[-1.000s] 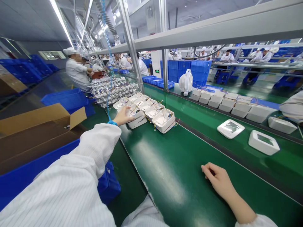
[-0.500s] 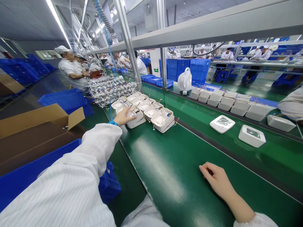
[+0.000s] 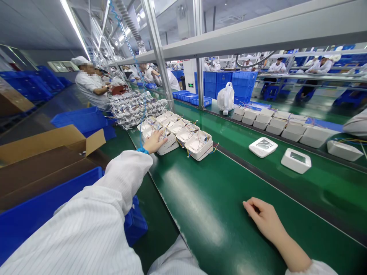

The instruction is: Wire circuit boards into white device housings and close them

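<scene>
My left hand [image 3: 155, 142] reaches out with fingers apart over a stack of white plastic housings [image 3: 169, 148]; fingertips overlap the top one, but I cannot tell how firmly they touch. Open white housings with coloured wires inside stand in stacks around it, the nearest wired housing [image 3: 198, 144] to its right. My right hand [image 3: 263, 219] rests on the green work surface [image 3: 200, 206], fingers curled in, nothing visible in them. Beyond it, on the green belt [image 3: 338, 187], lie a flat white device [image 3: 263, 147] and a thicker white device with a grey window [image 3: 296, 160].
A heap of white wired parts [image 3: 134, 109] lies past the stacks. A row of white housings [image 3: 292, 130] and a white fan [image 3: 226, 98] stand across the belt. At left are an open carton [image 3: 43, 152] and blue bins [image 3: 80, 120]. A metal post [image 3: 157, 53] rises behind the stacks.
My left hand has moved slightly over the stack, its fingers now farther across the housing. The two white devices have shifted left along the belt. My right hand stays curled in place.
</scene>
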Demonstrator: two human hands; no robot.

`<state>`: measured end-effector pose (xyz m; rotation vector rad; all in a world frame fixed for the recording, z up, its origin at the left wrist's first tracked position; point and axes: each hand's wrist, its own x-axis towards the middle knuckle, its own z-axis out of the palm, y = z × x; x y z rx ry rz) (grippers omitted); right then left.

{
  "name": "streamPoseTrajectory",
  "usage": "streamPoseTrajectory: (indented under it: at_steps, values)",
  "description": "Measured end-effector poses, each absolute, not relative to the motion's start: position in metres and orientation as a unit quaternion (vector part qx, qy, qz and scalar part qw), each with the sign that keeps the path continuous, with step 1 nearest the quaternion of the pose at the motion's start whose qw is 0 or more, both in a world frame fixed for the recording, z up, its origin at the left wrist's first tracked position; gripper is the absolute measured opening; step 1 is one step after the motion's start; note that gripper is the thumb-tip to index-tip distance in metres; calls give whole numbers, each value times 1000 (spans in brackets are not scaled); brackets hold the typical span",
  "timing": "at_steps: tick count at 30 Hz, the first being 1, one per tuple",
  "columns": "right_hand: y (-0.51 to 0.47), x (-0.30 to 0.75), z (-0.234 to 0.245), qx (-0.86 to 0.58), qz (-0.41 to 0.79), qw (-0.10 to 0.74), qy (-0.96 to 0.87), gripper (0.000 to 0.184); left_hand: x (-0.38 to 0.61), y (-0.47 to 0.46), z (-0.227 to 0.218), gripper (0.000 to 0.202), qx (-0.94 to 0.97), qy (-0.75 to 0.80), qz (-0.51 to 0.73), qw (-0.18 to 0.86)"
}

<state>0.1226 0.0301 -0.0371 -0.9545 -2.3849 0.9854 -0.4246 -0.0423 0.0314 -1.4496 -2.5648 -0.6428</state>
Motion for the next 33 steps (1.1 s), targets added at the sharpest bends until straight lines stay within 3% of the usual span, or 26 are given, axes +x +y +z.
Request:
streamPoseTrajectory:
  at_steps: [7, 14, 21, 24, 26, 28, 33]
  values:
    - [29, 123, -37, -340, 344, 197, -853, 44, -419, -45, 31, 69, -470, -839, -256, 94]
    - [27, 123, -34, -345, 343, 219, -846, 46, -399, -63, 25, 52, -384, -821, -380, 185]
    - [44, 140, -29, -422, 318, 286, -799, 48, -305, -99, 2, 53, -402, -769, -446, 218]
    - [59, 157, -30, -485, 279, 309, -769, 48, -237, -114, -17, 41, -538, -714, -410, 180]
    - [68, 169, -31, -513, 252, 318, -757, 48, -197, -113, -22, 33, -738, -593, -305, 105]
    - [74, 179, -32, -531, 232, 325, -747, 49, -167, -98, -18, 37, -844, -489, -215, 49]
    - [66, 193, -26, -540, 226, 341, -736, 47, -116, -26, 16, 51, -903, -397, -161, -22]
